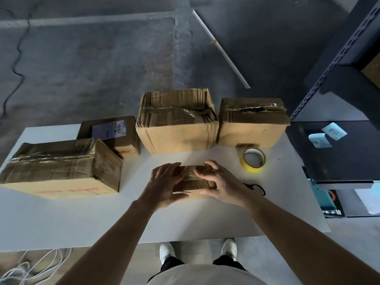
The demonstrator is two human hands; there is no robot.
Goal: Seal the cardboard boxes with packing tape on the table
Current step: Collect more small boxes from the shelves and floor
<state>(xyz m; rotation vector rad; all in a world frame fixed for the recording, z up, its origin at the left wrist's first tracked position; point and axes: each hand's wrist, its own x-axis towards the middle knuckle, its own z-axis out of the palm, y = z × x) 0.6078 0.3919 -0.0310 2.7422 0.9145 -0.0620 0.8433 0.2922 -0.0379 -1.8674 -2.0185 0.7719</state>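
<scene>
- Two white shoes [167, 251] at the bottom, below the near edge of the table [61, 223]; both forearms reach over it.
- Small box [193, 183] sits mid-table, closer to the near edge, with shiny tape already across its top.
- Left hand [164, 184] clasps its left end, fingers spread on top, thumb on the near face. Right hand [220, 186] cups the right end, fingers bent over the top (probably pressing tape down, a guess).
- Risk: uneven pressure could leave creases or lifted tape ends. The light box may skid on the smooth table if one hand pushes harder.
- Risk: scissors [255, 186] lie just beside the right wrist, partly hidden, easy to knock.
- Counts: 5 boxes: small box, long box [59, 167] at the left edge, labelled box [111, 132] behind it, tall box [176, 122] and square box [253, 122] along the far edge. 1 tape roll [253, 169], yellow, toward the right edge. 1 scissors. 2 hands.
</scene>
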